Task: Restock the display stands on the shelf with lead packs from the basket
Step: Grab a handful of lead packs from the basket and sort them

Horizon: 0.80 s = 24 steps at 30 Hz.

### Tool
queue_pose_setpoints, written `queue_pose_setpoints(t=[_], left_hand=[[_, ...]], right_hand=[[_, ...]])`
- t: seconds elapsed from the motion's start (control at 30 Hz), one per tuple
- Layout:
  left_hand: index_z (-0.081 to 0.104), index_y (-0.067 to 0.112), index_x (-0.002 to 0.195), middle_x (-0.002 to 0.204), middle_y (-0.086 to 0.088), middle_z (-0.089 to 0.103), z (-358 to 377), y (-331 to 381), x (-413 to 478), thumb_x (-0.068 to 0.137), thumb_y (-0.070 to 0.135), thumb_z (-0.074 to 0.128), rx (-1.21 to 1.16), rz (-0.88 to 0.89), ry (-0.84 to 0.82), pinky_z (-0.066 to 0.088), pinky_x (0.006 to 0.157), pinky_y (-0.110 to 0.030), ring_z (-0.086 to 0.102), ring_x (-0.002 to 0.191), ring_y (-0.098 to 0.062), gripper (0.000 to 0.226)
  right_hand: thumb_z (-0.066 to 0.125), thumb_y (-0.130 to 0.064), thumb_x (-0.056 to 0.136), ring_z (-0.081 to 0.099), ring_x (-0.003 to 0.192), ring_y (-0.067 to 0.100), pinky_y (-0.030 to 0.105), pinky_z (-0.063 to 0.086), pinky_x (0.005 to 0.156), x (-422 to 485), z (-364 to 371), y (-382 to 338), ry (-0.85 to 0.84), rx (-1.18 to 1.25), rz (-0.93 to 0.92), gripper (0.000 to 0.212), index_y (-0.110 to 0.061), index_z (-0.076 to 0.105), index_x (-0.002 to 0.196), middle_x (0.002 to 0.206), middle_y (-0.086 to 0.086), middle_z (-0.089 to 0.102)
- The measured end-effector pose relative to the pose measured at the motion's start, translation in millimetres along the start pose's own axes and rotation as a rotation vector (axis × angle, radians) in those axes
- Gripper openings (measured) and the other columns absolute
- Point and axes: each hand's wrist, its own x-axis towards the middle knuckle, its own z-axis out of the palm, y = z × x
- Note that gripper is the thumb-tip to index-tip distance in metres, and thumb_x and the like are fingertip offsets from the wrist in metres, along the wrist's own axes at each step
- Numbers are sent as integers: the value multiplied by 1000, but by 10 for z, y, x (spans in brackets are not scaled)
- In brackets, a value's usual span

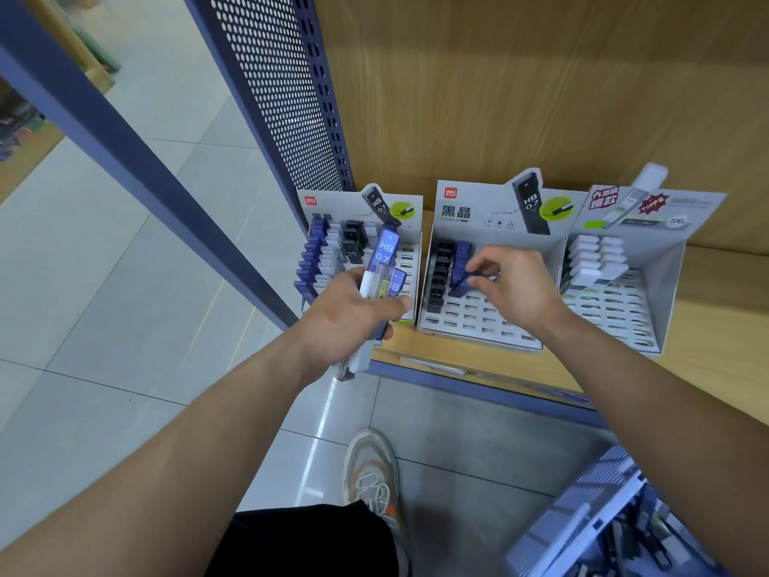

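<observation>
Three white display stands sit on the wooden shelf (703, 310): a left stand (410, 243), a middle stand (478, 326) and a right stand (661, 285). My left hand (353, 314) grips a bundle of lead packs (385, 264), blue, clear and white, in front of the left stand. My right hand (512, 285) pinches a blue lead pack (462, 285) over the slots of the middle stand, beside a column of black packs (439, 276). The basket (599, 522) stands on the floor at the bottom right with more packs inside.
A blue perforated panel (283, 85) and a slanted blue post (137, 160) bound the shelf on the left. The left stand holds blue, white and black packs, the right stand white ones (595, 260). My shoe (372, 472) stands on the tiled floor below the shelf edge.
</observation>
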Motion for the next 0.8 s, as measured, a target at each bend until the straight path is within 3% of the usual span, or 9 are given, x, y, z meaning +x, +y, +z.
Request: queue_pose_setpoints(t=[0.1, 0.17, 0.4, 0.57, 0.67, 0.73, 0.8], left_hand=[[63, 15, 102, 82, -3, 65, -2, -6, 6, 92, 23, 73, -1, 0, 3, 55, 77, -35, 60, 66, -14, 17], [63, 16, 103, 82, -2, 65, 0, -10, 15, 92, 23, 73, -7, -1, 4, 56, 76, -34, 60, 66, -13, 17], [63, 17, 103, 82, 0, 66, 2, -12, 19, 92, 22, 73, -22, 12, -5, 55, 71, -29, 60, 67, -14, 15], [62, 19, 103, 82, 1, 66, -15, -52, 43, 92, 23, 73, -19, 6, -6, 55, 70, -28, 60, 65, -13, 17], [63, 17, 103, 79, 2, 66, 6, -42, 41, 93, 22, 72, -24, 25, -26, 54, 67, -25, 60, 65, -13, 15], [64, 14, 104, 77, 1, 67, 31, -30, 43, 92, 22, 73, -18, 41, -48, 53, 70, -28, 60, 67, -15, 16], [63, 15, 99, 74, 1, 66, 73, -4, 44, 92, 21, 73, -19, 55, -82, 53, 70, -29, 60, 68, -17, 14]], right_hand=[[73, -5, 87, 66, 84, 18, 30, 54, 78, -2, 66, 7, -22, -70, -69, 12, -15, 73, 93, 88, 1, 69], [73, -5, 87, 64, 83, 20, 36, 55, 79, 0, 104, 15, -6, -114, -132, 12, -14, 72, 95, 91, 1, 68], [66, -15, 94, 63, 90, 23, 41, 53, 82, 8, 251, -13, -4, -196, -185, 16, -13, 75, 106, 104, 3, 61], [67, -19, 94, 61, 87, 14, 34, 53, 82, -24, 129, -100, 6, -153, -137, 15, -20, 76, 105, 102, -4, 62], [66, -21, 94, 60, 78, 5, 15, 47, 74, -102, -101, -402, 102, 132, -95, 12, -26, 75, 101, 93, -7, 66], [63, -20, 96, 62, 76, 6, 17, 50, 71, -154, -243, -676, 25, 431, -41, 15, -28, 71, 106, 90, -7, 67], [59, -21, 99, 63, 77, 11, 25, 54, 67, -186, -314, -887, -125, 559, -4, 17, -28, 67, 112, 92, -4, 66]])
